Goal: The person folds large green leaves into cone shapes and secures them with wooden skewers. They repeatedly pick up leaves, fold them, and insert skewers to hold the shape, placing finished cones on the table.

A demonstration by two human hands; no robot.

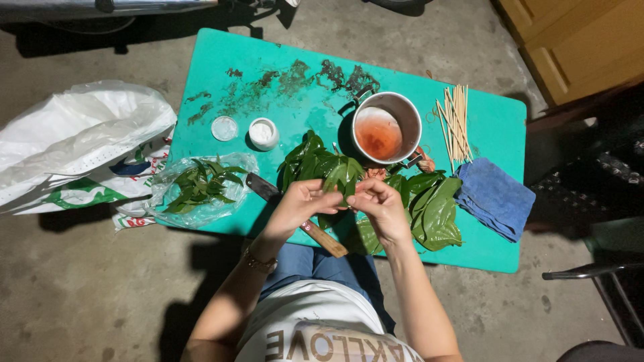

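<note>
Home yard or garage floor, bare concrete ground [80,288], low green folding table [496,121], wooden cabinet doors [577,40]

we see glossy, waxy green leaves [429,208] on a smooth teal plastic table [496,121] — its far side smeared and rough with dark residue. the pot [387,127] is dull metal, the skewers [455,121] pale bare wood, the cloth [495,198] soft blue terry. left, a crinkled clear plastic bag [201,190] — and a woven white sack [80,144].
</note>
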